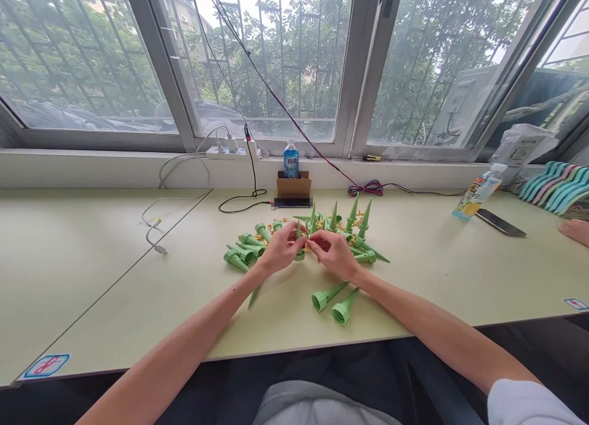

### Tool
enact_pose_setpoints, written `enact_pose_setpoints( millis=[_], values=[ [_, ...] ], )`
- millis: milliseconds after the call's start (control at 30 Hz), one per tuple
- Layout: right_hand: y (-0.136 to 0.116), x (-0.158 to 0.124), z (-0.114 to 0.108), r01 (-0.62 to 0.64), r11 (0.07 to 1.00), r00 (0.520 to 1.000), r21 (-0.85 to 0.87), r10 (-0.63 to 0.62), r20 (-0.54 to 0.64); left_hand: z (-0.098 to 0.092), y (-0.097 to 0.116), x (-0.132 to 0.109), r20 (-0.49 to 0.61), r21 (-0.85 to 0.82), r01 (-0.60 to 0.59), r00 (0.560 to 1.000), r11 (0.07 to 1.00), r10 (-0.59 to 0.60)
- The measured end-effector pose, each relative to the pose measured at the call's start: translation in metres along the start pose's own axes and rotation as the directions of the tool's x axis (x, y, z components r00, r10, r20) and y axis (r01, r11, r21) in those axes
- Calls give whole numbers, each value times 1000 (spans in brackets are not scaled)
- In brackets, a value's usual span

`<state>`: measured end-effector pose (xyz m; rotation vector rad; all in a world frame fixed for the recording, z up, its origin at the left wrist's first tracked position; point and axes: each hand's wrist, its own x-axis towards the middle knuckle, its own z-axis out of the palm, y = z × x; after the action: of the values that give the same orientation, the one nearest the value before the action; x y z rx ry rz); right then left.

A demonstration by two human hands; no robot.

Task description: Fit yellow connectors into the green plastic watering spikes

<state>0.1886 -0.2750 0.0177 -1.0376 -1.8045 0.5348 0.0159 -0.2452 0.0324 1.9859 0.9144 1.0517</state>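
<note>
My left hand [281, 248] is closed around a green plastic plant watering spike [299, 254], held upright with its tip up and its wide threaded end down. Against the side of that spike, my right hand [335, 253] pinches a small yellow valve piece [307, 245], partly hidden by the fingers. Behind both hands, several more green spikes stand upright or lie in a pile, some with yellow pieces on them, such as the standing spike [365, 219]. Two loose spikes, one of them a cup-ended spike [341, 313], lie near my right forearm.
A blue-labelled bottle [291, 160] stands in a cardboard box [301, 184] by the window. Cables and a power strip [232, 150] run along the back. To the right are a drink bottle [478, 192], a phone [500, 222], hangers [552, 186] and another person's hand [576, 230].
</note>
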Motion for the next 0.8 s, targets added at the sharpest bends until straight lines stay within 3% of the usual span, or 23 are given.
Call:
enact_pose_setpoints(
  millis=[800],
  values=[
    [-1, -2, 1, 19, 999, 996, 27, -21, 82, -1, 4, -1, -23, 38, -4, 1000, 999, 5]
  ],
)
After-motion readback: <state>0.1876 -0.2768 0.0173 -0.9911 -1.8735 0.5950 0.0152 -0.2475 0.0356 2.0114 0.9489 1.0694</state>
